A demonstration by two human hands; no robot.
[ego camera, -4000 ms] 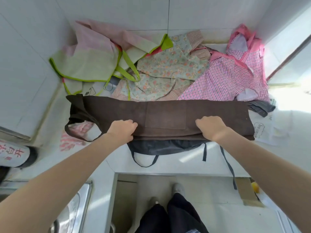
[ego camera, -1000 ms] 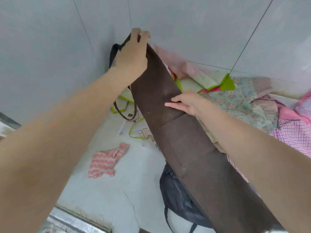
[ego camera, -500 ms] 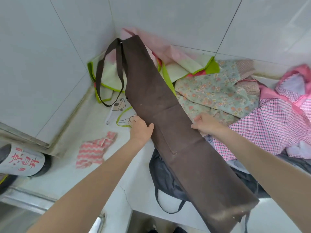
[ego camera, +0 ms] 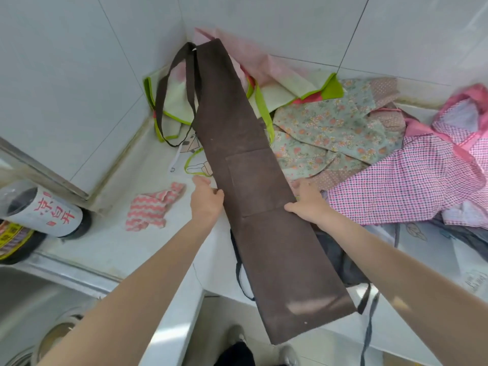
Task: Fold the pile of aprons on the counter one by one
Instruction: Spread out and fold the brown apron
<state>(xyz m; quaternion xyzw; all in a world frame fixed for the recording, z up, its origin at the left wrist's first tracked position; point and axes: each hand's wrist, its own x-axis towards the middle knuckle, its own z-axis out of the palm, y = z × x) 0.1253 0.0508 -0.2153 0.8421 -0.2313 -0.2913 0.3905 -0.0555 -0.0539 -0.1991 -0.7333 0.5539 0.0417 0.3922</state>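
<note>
Aprons lie heaped across the white counter (ego camera: 113, 249), with one brown apron (ego camera: 253, 186) folded lengthwise into a long narrow strip running diagonally from the upper centre of the frame to the lower right of centre. Far left: a bottle (ego camera: 45, 212) with red characters lies on its side beside a steel sink (ego camera: 34, 307) at lower left. Right of it, a small pink-and-white zigzag cloth (ego camera: 153, 207) lies on bare counter. In the upper left corner against the tiled wall sits a pale green apron (ego camera: 280, 93) with lime trim; the brown apron's dark neck loop (ego camera: 169, 93) hangs over it. Left hand (ego camera: 206, 199) grips the strip's left edge at mid-length, fingers curled round the fabric. The strip shows a stitched pocket panel between the hands; its lower end overhangs the counter edge. Beneath it lies a dark grey apron (ego camera: 340, 260) with trailing straps. Right hand (ego camera: 307, 204) grasps the opposite edge, thumb on top, fingers tucked underneath. Further right: a floral apron (ego camera: 332, 128), then a pink gingham apron (ego camera: 412, 180) reaching the right edge of the frame.
</note>
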